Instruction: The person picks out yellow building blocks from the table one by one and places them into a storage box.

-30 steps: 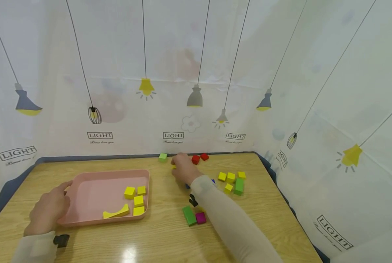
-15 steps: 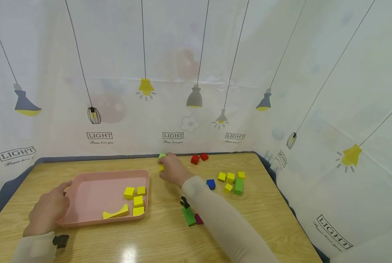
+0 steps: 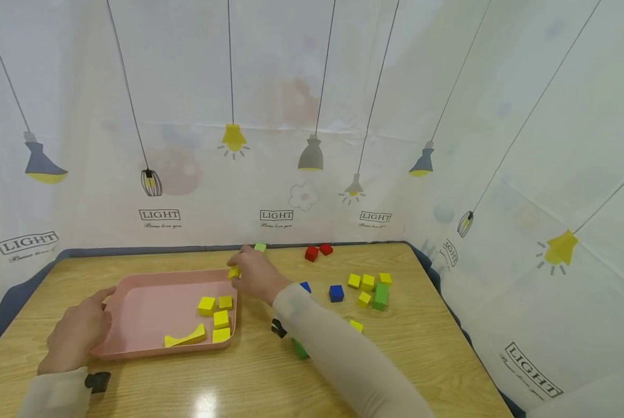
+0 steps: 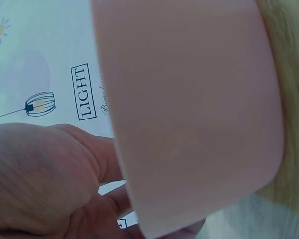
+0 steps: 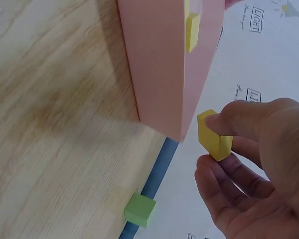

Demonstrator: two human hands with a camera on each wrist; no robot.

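Observation:
My right hand point(image 3: 260, 274) pinches a yellow block point(image 5: 217, 135) between thumb and fingers, above the right rim of the pink tray point(image 3: 160, 316). At the tray's left end, my left hand point(image 3: 79, 331) grips the rim; the left wrist view shows the fingers reaching past the edge of the tray wall point(image 4: 189, 109), partly hidden behind it. Inside the tray, several yellow blocks point(image 3: 221, 319) stand along the right side. A yellow arched block point(image 3: 185, 337) lies near the front wall.
A light green block point(image 5: 139, 209) sits at the table's back edge, near two red blocks point(image 3: 311, 253). Yellow blocks point(image 3: 367, 283) and a green block point(image 3: 380, 296) are grouped at right. A blue block point(image 3: 336, 293) lies left of them. My right sleeve partly covers another green block point(image 3: 300, 349).
My right hand has moved left with the yellow block, from the back middle of the table to over the tray's right rim. The left hand and tray have stayed put.

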